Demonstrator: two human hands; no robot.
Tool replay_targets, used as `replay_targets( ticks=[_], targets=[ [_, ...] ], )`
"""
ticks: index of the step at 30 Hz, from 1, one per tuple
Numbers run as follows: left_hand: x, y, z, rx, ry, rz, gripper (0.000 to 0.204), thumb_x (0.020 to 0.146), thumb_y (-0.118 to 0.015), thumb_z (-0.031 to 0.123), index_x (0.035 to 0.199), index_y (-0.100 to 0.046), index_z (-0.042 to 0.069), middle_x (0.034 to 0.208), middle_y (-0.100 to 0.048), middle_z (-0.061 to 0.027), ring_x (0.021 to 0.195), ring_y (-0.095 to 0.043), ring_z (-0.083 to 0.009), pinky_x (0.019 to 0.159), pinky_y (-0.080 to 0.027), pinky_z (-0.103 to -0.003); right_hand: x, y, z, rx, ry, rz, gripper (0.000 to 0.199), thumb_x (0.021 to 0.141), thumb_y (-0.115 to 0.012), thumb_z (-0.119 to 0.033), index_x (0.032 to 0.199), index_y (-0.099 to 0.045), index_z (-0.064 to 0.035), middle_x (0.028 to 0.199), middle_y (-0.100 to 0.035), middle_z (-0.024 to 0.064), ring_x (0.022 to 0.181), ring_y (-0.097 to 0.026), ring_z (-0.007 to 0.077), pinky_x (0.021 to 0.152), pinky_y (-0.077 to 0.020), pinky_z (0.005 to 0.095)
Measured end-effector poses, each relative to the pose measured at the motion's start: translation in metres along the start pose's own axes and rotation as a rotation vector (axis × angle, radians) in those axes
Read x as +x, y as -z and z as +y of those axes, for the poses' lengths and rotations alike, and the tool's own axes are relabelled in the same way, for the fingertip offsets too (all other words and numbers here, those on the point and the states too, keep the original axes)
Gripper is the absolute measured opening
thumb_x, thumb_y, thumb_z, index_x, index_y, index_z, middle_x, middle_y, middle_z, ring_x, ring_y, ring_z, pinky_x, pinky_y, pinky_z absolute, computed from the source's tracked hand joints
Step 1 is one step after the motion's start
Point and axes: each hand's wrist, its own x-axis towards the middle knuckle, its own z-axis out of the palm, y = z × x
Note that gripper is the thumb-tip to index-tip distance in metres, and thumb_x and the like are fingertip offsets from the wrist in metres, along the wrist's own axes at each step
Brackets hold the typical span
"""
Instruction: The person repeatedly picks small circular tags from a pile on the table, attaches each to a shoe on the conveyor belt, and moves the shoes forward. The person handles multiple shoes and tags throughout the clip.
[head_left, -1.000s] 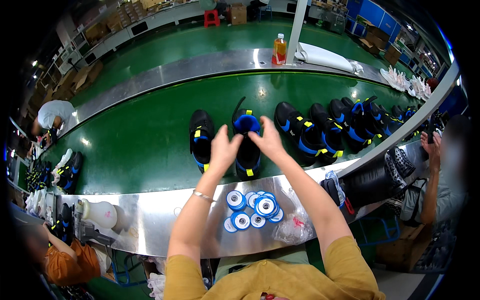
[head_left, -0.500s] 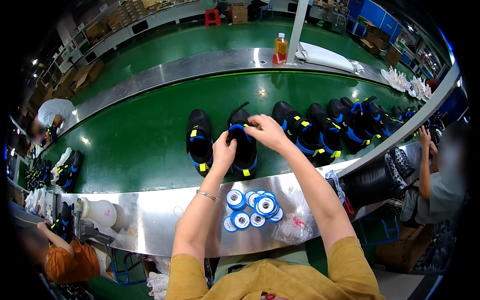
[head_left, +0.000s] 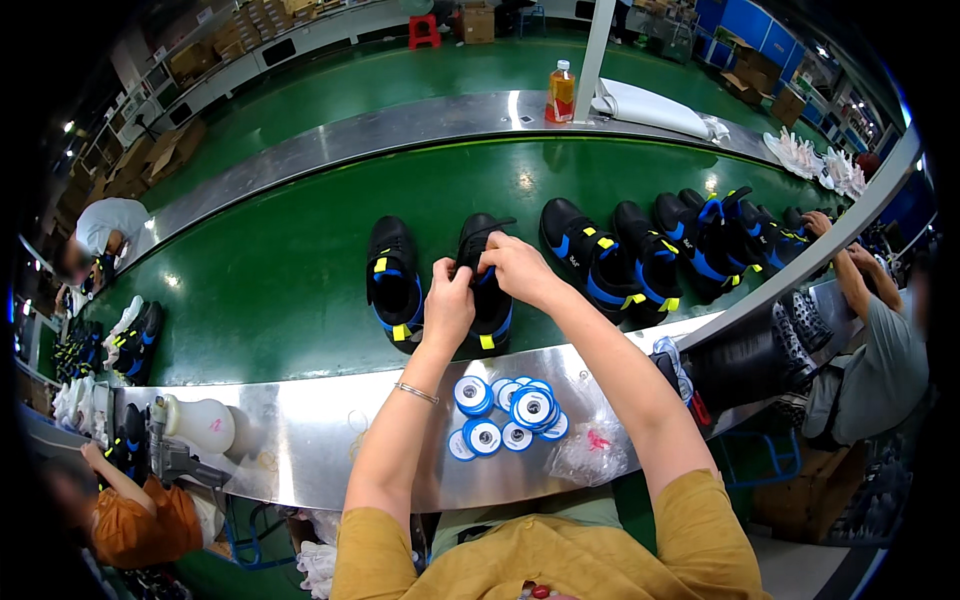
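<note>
A black sneaker point(head_left: 491, 319) with blue trim and a yellow heel tab stands on the green belt in front of me, toe pointing away. My left hand point(head_left: 448, 303) pinches the left edge of its opening, thumb and fingers pressed together. From the other side, my right hand point(head_left: 516, 268) bends its fingers down onto the tongue and strap area, fingertips close to the left ones. What exactly the fingertips grip is hidden behind them. The strap end sticks out to the right above my right hand. Just left of it stands a matching sneaker point(head_left: 393, 280), untouched.
Several like sneakers point(head_left: 590, 255) line the belt to the right. On the metal ledge point(head_left: 310, 440) lie blue-rimmed white discs point(head_left: 532, 407), a clear plastic bag point(head_left: 590, 452) and a white container point(head_left: 205, 424). A slanted post point(head_left: 770, 285) crosses at right; co-workers sit on both sides.
My right hand has moved left and closer to my left hand. The sneaker's strap, raised before, now lies lower across its front. At right, a co-worker's hands reach farther over the belt.
</note>
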Motion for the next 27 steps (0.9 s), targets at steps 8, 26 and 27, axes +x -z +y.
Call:
replay_targets(
  ticks=[8,26,27],
  targets=[
    [-0.013,0.0,-0.006,-0.23,0.087,0.009,0.015,0.079,-0.051,-0.003,0.093,-0.052,-0.003,0.114,-0.054,-0.0281,0.101,-0.056,-0.0427,0.085,-0.047,-0.045,0.0,-0.008,-0.009,0.053,0.056,0.186,0.026,0.073,-0.053,0.003,0.098,-0.06,-0.003,0.091,-0.057,0.0133,0.09,-0.057,0.0327,0.078,-0.0482,0.0398],
    [0.008,0.013,0.009,0.266,-0.055,-0.1,0.018,0.078,-0.056,0.001,0.096,-0.055,0.002,0.12,-0.054,-0.0277,0.097,-0.061,-0.0397,0.075,-0.054,-0.043,-0.017,0.015,-0.002,0.82,-0.74,0.402,0.035,0.087,-0.065,-0.03,0.109,-0.056,-0.005,0.078,-0.057,0.0009,0.066,-0.056,0.009,0.048,-0.0402,0.0204],
    [0.004,0.014,0.006,0.257,-0.073,-0.064,0.015,0.079,-0.055,0.0,0.094,-0.055,0.001,0.12,-0.055,-0.0278,0.095,-0.062,-0.0393,0.074,-0.055,-0.042,-0.014,0.018,-0.007,0.897,-0.719,0.367,0.035,0.087,-0.065,-0.031,0.109,-0.056,-0.0046,0.08,-0.058,0.0012,0.068,-0.056,0.0088,0.049,-0.0405,0.02]
  ],
)
